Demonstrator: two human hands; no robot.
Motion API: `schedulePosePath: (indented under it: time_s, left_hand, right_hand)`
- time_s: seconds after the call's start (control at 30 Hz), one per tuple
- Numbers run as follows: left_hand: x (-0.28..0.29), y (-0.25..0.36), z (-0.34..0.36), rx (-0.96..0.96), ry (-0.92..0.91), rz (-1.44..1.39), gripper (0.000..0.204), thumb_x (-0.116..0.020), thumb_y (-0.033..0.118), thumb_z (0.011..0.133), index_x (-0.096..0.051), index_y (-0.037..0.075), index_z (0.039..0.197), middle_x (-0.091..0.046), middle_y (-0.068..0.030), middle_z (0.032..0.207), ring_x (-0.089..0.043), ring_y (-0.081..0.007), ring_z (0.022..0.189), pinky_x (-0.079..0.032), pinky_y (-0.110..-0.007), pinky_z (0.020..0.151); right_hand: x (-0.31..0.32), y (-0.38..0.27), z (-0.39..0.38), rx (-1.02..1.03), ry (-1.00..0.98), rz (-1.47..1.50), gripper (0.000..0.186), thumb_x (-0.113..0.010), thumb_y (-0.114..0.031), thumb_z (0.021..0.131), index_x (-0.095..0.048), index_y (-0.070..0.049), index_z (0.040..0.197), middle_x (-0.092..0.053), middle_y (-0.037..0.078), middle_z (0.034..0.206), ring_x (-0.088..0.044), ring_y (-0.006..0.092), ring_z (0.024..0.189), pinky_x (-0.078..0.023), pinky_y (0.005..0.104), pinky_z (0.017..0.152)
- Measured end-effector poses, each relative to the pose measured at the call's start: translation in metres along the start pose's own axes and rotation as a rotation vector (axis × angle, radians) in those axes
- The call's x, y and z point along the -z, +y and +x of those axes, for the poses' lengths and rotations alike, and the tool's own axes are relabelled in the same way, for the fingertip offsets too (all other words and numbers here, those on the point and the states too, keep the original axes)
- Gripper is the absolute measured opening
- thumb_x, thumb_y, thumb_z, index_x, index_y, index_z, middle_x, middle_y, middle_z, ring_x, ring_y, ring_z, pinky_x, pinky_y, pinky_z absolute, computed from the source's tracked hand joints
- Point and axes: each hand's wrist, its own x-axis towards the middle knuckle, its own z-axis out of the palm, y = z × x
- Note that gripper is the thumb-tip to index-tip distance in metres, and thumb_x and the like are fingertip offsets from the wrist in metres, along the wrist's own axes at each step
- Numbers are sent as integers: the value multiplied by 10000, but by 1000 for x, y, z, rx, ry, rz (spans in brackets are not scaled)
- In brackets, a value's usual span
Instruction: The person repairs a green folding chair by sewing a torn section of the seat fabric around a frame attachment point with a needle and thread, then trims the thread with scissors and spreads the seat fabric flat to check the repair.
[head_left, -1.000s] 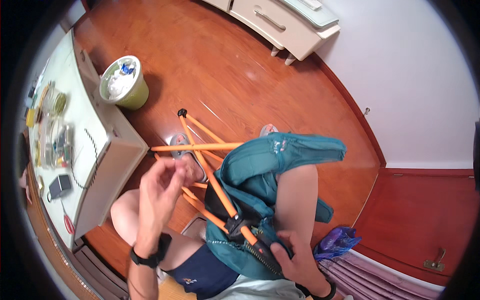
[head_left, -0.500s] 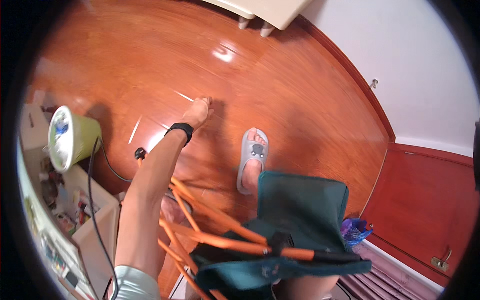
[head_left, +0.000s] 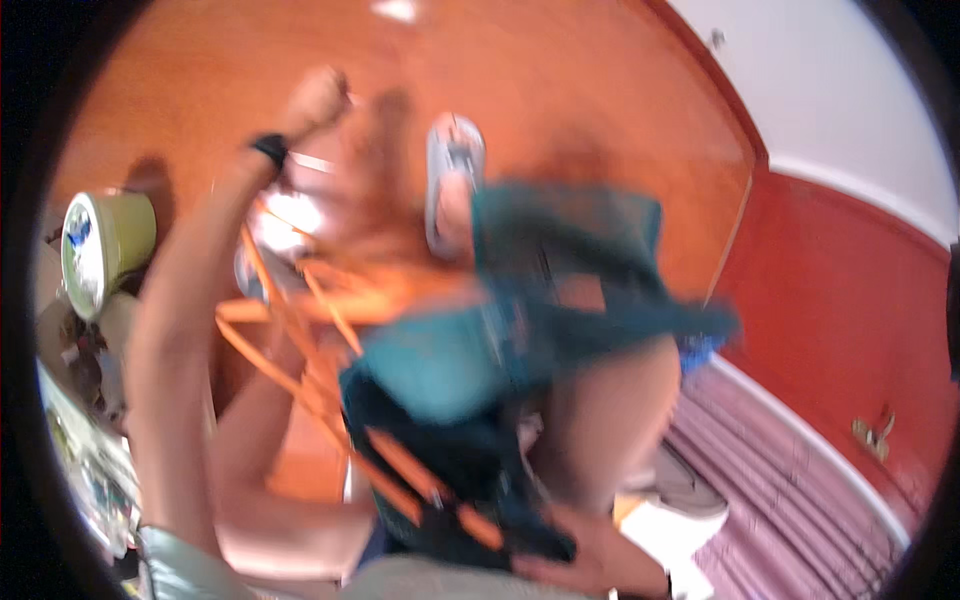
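A folding camp chair with dark green fabric (head_left: pixel 570 220) and orange metal legs (head_left: pixel 290 345) lies tilted across my lap, smeared by motion. My right hand (head_left: pixel 590 555), at the lower edge, grips the chair at a corner of its dark cloth; its fingertips are partly hidden. My left arm reaches forward past the orange legs. At its end my left hand (head_left: pixel 318 100), with a black band on the wrist, is closed in a fist above the floor. Nothing shows in it, and it is apart from the chair.
My foot in a grey slipper (head_left: pixel 455 185) stands beyond the chair. A light green bin (head_left: pixel 125 235) with rubbish is at the left, by a cluttered open drawer (head_left: pixel 85 370). On the right are a red cabinet door (head_left: pixel 840 330) and pinkish pleated cloth (head_left: pixel 770 480).
The chair has swung toward me and to the left, its legs turning. My left hand has moved farther forward and left. My right hand has come into view at the chair's near corner.
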Motion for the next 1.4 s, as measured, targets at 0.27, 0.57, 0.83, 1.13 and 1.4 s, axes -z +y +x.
schedulePosePath:
  time_s: [0.27,0.57,0.83,1.13,1.4]
  left_hand:
    - [280,201,-282,124,196,-435,280,-706,217,979,-701,-52,1059,-692,-46,858,-656,-94,810,-537,-239,795]
    - [149,379,-539,493,540,-1131,130,-696,-73,918,-712,-65,1048,-684,-128,977,-686,-184,810,-576,-287,759]
    - [94,411,-520,520,557,-1310,117,-711,-83,905,-682,-87,1018,-686,-103,980,-701,-143,837,-570,-245,774]
    - [98,412,-495,521,483,-1232,125,-688,-68,933,-642,-87,1047,-680,-112,999,-682,-154,860,-567,-272,803]
    - [94,413,-487,518,516,-1265,127,-696,-58,933,-650,-84,1049,-690,-107,992,-683,-149,866,-569,-271,809]
  right_hand:
    - [-29,19,-19,234,25,103,665,-729,-119,858,-446,16,1444,-634,137,1188,-630,193,1056,-507,338,929]
    - [-37,36,-28,535,116,-184,585,-693,-86,904,-471,10,1438,-618,136,1186,-601,182,1081,-489,309,939]
    - [-24,34,-36,513,180,-366,590,-698,-90,902,-472,-8,1440,-624,135,999,-611,186,890,-502,309,809]
    - [-21,24,-38,460,159,-341,554,-686,-125,908,-477,31,1397,-634,190,973,-638,285,843,-513,354,806]
    - [-25,27,-30,562,206,-361,532,-689,-129,908,-495,27,1378,-650,186,985,-649,276,859,-522,355,810]
